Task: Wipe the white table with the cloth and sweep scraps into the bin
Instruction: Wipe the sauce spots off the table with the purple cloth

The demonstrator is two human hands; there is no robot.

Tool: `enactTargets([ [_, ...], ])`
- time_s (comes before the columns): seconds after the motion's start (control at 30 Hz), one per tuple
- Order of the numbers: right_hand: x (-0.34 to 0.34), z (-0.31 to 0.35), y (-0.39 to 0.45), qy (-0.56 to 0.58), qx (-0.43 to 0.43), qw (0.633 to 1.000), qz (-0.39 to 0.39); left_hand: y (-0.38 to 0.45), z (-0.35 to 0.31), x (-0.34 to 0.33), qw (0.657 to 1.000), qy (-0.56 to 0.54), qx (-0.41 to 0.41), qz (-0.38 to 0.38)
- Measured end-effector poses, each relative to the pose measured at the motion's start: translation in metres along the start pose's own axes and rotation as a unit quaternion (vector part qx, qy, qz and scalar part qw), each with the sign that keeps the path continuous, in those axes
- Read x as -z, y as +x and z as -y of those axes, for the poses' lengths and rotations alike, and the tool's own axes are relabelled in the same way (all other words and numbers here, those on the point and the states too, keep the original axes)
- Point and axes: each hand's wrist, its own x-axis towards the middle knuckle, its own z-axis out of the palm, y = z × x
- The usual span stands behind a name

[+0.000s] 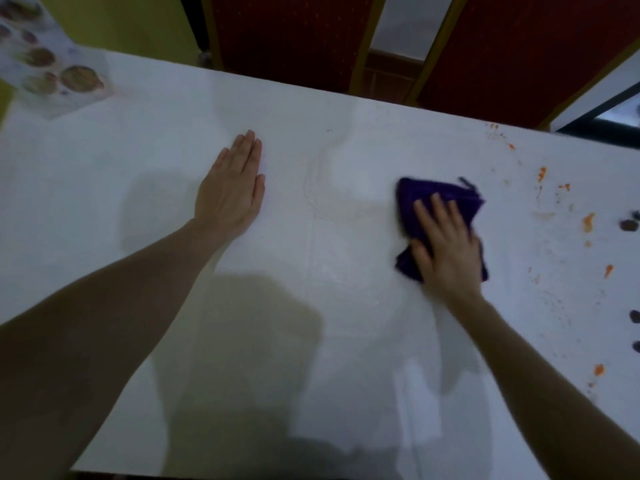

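The white table [329,323] fills the view. A folded purple cloth [433,199] lies on it right of centre, and my right hand [446,247] presses flat on top of it, fingers spread. My left hand [232,188] rests palm down on the bare tabletop to the left, fingers together, holding nothing. Orange scraps [588,221] and smears are scattered over the right part of the table, with small dark bits [628,225] near the right edge. A faint wet smear [322,188] curves between my hands. No bin is in view.
A printed sheet with food pictures [52,64] lies at the table's far left corner. Behind the far edge stand red-upholstered chairs [287,32] with wooden frames. The near table edge runs along the bottom of the view.
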Motion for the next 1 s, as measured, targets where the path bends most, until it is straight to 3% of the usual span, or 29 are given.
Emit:
enactTargets([
  [0.1, 0.014, -0.012, 0.067, 0.018, -0.108, 0.993, -0.035, -0.001, -0.001, -0.002, 1.0, -0.001, -0.001, 0.0],
  [0.2, 0.017, 0.016, 0.137, 0.033, -0.138, 0.989, -0.045, 0.0, 0.0, -0.003, 1.0, -0.002, -0.001, -0.004],
  [0.3, 0.008, 0.072, 0.169, 0.02, -0.069, 0.997, -0.034, -0.001, 0.0, -0.004, 1.0, 0.003, -0.003, -0.007],
  [0.43, -0.011, 0.131, 0.134, 0.002, 0.09, 0.996, -0.009, -0.001, 0.002, -0.004, 1.0, 0.004, -0.001, 0.002],
  [0.6, -0.02, 0.106, 0.036, 0.006, 0.168, 0.986, 0.018, 0.0, 0.002, -0.002, 1.0, -0.011, 0.006, 0.011],
  [0.7, -0.015, 0.06, 0.008, 0.006, 0.112, 0.994, 0.01, 0.001, 0.002, -0.002, 1.0, -0.01, 0.004, 0.014],
  [0.83, 0.006, 0.023, 0.047, 0.009, 0.008, 1.0, -0.003, -0.002, 0.004, -0.001, 1.0, -0.01, 0.003, 0.015],
  [0.93, 0.012, 0.037, 0.107, 0.023, -0.073, 0.997, -0.025, -0.014, 0.006, 0.001, 1.0, -0.007, 0.012, 0.008],
  [1.0, 0.008, 0.066, 0.139, 0.026, -0.076, 0.996, -0.028, -0.027, 0.01, 0.005, 1.0, -0.001, 0.018, 0.006],
])
